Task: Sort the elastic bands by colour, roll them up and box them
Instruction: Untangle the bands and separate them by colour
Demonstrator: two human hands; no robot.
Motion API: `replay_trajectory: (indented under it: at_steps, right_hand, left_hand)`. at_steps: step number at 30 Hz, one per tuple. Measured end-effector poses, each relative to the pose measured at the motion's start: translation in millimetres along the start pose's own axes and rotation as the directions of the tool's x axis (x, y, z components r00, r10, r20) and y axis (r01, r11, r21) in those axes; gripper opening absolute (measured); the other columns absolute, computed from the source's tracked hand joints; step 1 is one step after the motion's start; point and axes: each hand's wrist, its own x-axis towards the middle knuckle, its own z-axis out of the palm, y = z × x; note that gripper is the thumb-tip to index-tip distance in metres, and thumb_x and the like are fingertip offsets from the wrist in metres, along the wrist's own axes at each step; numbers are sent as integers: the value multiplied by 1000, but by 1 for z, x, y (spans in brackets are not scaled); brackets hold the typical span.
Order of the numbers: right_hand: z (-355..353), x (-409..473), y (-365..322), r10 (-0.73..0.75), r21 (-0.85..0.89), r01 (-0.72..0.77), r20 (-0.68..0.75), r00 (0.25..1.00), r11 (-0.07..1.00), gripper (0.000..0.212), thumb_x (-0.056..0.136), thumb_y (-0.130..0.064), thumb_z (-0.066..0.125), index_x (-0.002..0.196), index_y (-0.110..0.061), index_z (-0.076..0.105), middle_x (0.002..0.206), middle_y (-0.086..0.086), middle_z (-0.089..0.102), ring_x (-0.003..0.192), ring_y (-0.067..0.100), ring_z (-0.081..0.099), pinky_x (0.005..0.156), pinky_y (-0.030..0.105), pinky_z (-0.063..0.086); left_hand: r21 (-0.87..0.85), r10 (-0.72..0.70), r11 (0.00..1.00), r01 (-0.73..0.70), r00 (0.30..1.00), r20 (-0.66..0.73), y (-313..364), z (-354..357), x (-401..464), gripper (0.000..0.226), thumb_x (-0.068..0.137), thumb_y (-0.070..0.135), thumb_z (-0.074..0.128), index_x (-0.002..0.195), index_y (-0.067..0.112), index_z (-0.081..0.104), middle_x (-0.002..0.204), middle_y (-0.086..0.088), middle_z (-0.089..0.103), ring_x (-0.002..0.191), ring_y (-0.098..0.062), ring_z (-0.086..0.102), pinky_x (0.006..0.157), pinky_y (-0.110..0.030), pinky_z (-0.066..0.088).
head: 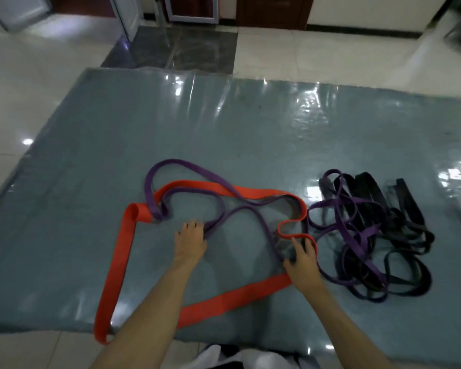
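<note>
**Grey-blue mat, tangled bands, two hands sorting**

Grey-blue and shiny, the big mat (250,123) lies on the pale tiled floor (317,57) and holds everything. No box shows anywhere in view.

The wide red band (117,262) is the biggest band. It makes a long loop that runs from the near left edge of the mat, up, and across to the right. The long purple band (155,182) lies over it in big curls, crossing it at the far left and in the middle. To the right sits the dark pile (383,230) of black and purple bands, all knotted together and not sorted yet.

The left hand (190,242) rests in the middle of the red loop. Its fingertips touch the purple band just to its right, and the fingers look bent over it, but a firm hold is hard to tell. The right hand (302,259) is on the right end of the red band, where purple crosses it. Its fingers are spread and pressing down; I cannot tell if it pinches anything.

The purple band runs between the two hands, so it probably gets pulled off the red one next. The left hand is closest to a free part of it. It may snag at the far left crossing.
</note>
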Motion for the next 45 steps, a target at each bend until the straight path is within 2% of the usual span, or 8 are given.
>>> replay_trajectory:
  at_steps: [6,13,19,23,28,31,36,45]
  right_hand:
    - [12,6,-25,109,178,-78,-168,980,981,93,89,3,73,165,-3,19,166,34,18,157,47,17,128,51,17]
    - [10,21,-36,-31,-58,21,-181,983,998,42,86,0,70,128,-2,67,124,27,56,117,48,54,103,53,47]
    - [10,43,-66,-301,-302,277,-35,953,912,46,88,-6,70,134,-8,65,133,17,62,122,40,61,98,47,51]
    - [16,78,-98,-319,-414,371,192,928,831,84,92,-21,71,164,-13,27,169,12,30,156,30,29,125,39,25]
    - [19,112,-112,-138,-492,272,290,947,827,96,97,-19,67,168,-19,3,177,3,3,163,23,5,129,54,18]
    - [25,120,-108,-141,-609,231,193,971,759,74,101,-18,56,166,-16,21,166,8,31,155,27,26,122,52,30]
    - [35,125,-114,-218,-678,281,179,959,679,31,99,-19,53,126,-29,67,131,-2,67,127,21,61,106,39,41]
    - [51,102,-114,-464,-91,468,67,883,879,19,81,-6,79,99,-14,77,91,5,71,83,27,70,76,44,57]
  left_hand:
    - [22,41,999,-41,999,-2,-13,0,-2,34,98,18,57,131,19,63,140,-1,57,135,-24,47,108,-38,39]
    - [-140,199,973,-185,975,101,-35,-30,-9,22,82,22,76,103,27,76,110,3,76,109,-21,67,90,-31,51]
    - [-256,424,882,-396,903,63,-33,-60,-29,52,77,10,72,113,33,44,96,11,66,89,-18,64,77,-42,57]
    - [-94,335,937,-338,941,-46,-36,-66,-19,49,84,15,72,129,33,61,110,10,72,114,-18,58,93,-34,45]
    - [-51,166,983,-175,975,-147,-50,-62,-10,27,89,23,69,114,33,71,109,9,75,116,-18,59,97,-36,41]
    - [-243,76,963,-115,983,-165,-66,-54,1,20,87,16,76,105,23,74,110,1,70,107,-24,67,89,-36,49]
    - [-532,-178,844,63,970,-167,-78,-40,14,47,78,3,86,118,8,61,143,-10,37,109,-32,63,90,-42,56]
    - [-591,-280,788,174,956,-92,-93,-17,37,78,82,0,82,151,13,48,168,-10,18,134,-38,53,100,-46,55]
